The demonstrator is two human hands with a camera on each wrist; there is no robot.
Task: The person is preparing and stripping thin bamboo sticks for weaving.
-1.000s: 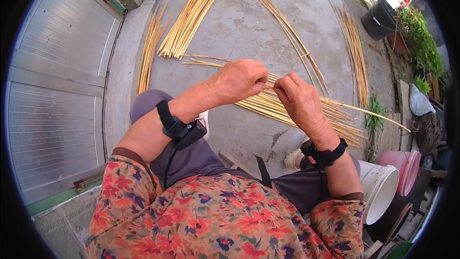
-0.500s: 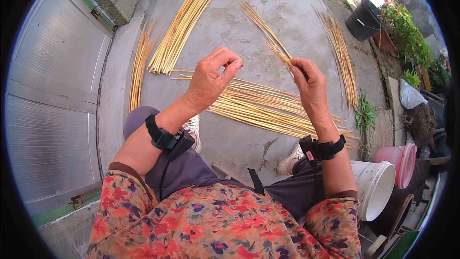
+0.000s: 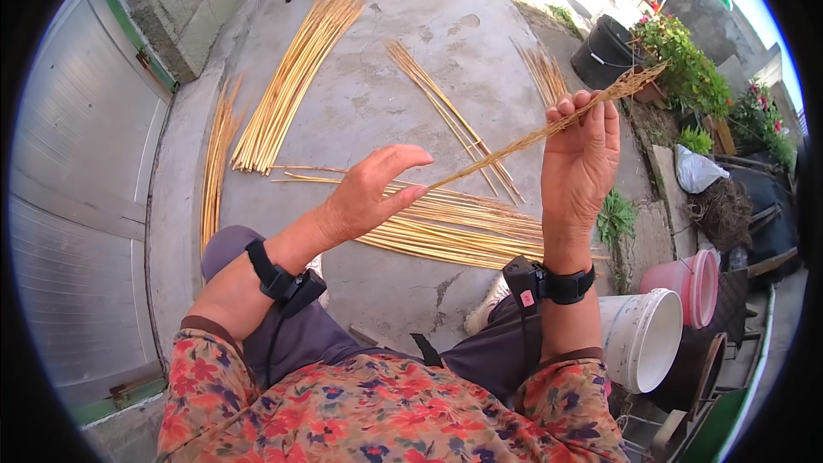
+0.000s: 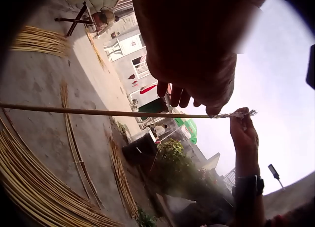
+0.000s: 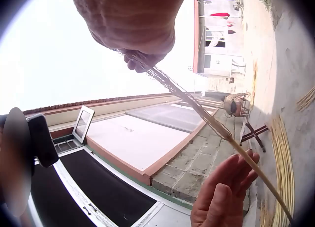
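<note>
Since half a second ago, the right hand [image 3: 581,154] has swung outward, and the stalk [image 3: 514,147] it carries now slants across to the left hand [image 3: 364,193], whose thumb and forefinger were nearly together and are now spread. On my head feed I see the right thumb and fingers pinching the feathery head [image 3: 634,81] of the stalk, while the left fingers are loose and extended, gripping nothing. That feed loses the stalk at the left thumb. My right wrist camera adds the rest: the bare stem [image 5: 269,191] crosses the left fingertips and runs on past them; whether it rests against them I cannot tell. On my left wrist feed the stem reaches all the way to the frame edge, and the stalk hangs clear above the ground.

Below the hands, the head view gives me the low sheaf [image 3: 454,227] lying crosswise on the concrete [image 3: 411,21], with the large sheaf [image 3: 296,86] farther off. Only there do I get the white bucket [image 3: 617,334] and pink bucket [image 3: 677,283] by the person's right side. White-framed dark panes [image 5: 108,185] appear only through my right wrist camera, and a street lamp [image 4: 274,172] only through the left.
</note>
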